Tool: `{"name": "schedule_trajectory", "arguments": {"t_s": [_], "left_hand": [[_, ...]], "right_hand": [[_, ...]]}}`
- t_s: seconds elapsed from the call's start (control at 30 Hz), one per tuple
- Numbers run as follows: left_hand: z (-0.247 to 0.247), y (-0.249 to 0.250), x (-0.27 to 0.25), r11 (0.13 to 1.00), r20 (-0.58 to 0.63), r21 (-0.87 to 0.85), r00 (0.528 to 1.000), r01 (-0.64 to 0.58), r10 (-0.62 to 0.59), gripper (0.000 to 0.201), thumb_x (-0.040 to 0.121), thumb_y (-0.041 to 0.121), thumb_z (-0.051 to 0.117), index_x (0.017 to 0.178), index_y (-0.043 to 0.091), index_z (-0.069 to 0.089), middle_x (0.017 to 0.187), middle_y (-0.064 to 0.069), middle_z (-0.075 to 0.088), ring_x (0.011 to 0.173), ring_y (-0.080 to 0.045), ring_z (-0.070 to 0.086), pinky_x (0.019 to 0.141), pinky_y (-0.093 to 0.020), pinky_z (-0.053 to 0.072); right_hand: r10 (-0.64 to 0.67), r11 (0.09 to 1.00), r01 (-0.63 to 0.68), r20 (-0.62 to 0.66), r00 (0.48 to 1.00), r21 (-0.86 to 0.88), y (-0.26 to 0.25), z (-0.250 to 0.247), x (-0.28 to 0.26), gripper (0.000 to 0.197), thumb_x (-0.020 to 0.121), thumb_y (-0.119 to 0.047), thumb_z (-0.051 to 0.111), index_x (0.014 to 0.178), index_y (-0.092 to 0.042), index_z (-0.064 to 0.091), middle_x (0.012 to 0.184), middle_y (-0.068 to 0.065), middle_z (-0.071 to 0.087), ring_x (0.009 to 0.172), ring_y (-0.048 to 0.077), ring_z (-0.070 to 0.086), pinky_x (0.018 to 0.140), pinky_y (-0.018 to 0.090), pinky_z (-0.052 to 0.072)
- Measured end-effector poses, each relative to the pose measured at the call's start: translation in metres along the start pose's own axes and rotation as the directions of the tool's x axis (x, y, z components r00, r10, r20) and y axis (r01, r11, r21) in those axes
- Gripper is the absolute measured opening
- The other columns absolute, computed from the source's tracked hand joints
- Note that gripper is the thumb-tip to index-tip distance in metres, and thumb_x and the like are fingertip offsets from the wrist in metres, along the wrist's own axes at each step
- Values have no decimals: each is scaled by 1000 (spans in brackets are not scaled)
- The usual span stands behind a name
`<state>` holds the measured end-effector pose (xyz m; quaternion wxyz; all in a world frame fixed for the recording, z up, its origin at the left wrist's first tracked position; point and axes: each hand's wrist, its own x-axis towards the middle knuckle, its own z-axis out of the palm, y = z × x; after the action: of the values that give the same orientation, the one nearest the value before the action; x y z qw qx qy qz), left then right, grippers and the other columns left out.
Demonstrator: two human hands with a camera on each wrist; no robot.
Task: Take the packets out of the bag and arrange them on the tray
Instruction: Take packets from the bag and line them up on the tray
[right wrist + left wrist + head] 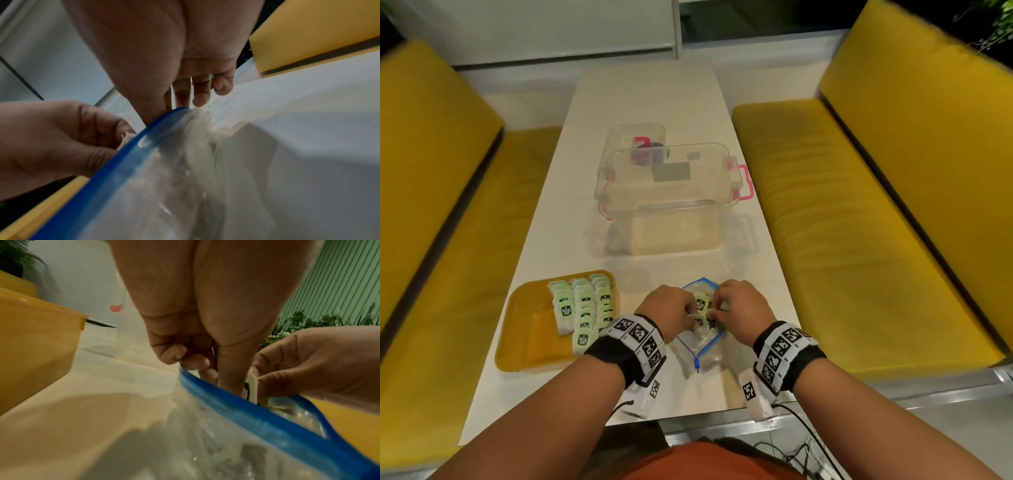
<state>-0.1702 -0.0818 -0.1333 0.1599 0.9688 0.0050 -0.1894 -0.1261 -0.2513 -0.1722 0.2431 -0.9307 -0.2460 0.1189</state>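
Both hands are in the mouth of the clear blue-rimmed bag (697,342) on the white table (647,102): the left hand (666,313) and the right hand (739,308) each pinch packets (701,305) between curled fingers. Left of the bag, well apart, the yellow tray (530,342) holds rows of packets.

Yellow tray (517,346), pale green packets (585,308) w/ black labels. Clear bag (700,346), blue zip edge. Clear box (664,202), pink handle; black-white checker wristbands (640,337).
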Motion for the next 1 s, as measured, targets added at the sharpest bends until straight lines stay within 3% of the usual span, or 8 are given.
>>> {"name": "schedule_trajectory", "arguments": {"t_s": [0.13,0.27,0.4,0.53,0.67,0.8,0.9,1.0], "left_hand": [[-10,-3,-8,994,-130,-98,991,-49,36,11,82,31,70,91,25,72,88,5,71,84,-16,62,79,-30,49],[-28,-5,-15,980,-279,-163,958,-111,62,7,86,31,66,92,31,70,83,9,69,79,-12,60,76,-28,46],[-51,-8,-26,977,-352,-161,933,-140,75,7,89,31,62,92,32,68,88,12,68,78,-10,56,76,-29,45],[-69,-14,-35,978,-404,-137,910,-156,88,9,90,29,62,94,30,69,91,13,67,70,-7,48,72,-27,42],[-82,-22,-44,986,-395,-106,915,-133,81,13,93,32,60,100,29,69,92,11,67,75,-10,50,73,-27,40],[-94,-33,-55,989,-378,-83,922,-123,82,15,93,32,59,101,27,70,87,12,64,71,-6,50,68,-24,35],[-104,-42,-62,994,-359,-53,931,-97,72,15,92,34,60,102,30,70,84,14,63,67,-2,49,67,-23,35],[-114,-51,-70,996,-345,-36,937,-77,60,16,91,37,61,103,31,70,87,12,66,68,-4,49,67,-24,36]], "right_hand": [[-24,988,33,-62,998,152,-2,-7,-2,11,88,-28,68,82,-22,62,102,-4,62,96,17,53,85,30,43],[31,936,20,-139,990,352,-13,-21,-4,10,92,-18,59,83,-19,55,81,0,65,68,13,56,65,23,45],[71,884,-4,-126,990,467,-27,-29,-3,18,91,-3,54,85,-20,51,75,6,66,66,24,65,62,32,57],[56,898,4,-124,991,440,-38,-34,-1,15,89,-5,61,88,-20,58,76,0,67,64,11,61,56,11,45],[37,880,27,-126,991,475,-53,-42,3,21,90,1,57,87,-18,65,80,-3,67,69,11,60,65,17,46],[-47,875,103,-129,991,473,-72,-50,6,37,77,16,43,96,-9,63,83,5,61,73,17,52,71,30,47],[-37,874,93,-125,991,476,-85,-49,13,26,85,7,45,104,-7,55,83,6,55,74,21,49,66,32,43],[-64,858,105,-99,993,502,-98,-41,22,11,102,-25,43,102,-16,49,76,4,55,66,21,50,64,39,45]]}}
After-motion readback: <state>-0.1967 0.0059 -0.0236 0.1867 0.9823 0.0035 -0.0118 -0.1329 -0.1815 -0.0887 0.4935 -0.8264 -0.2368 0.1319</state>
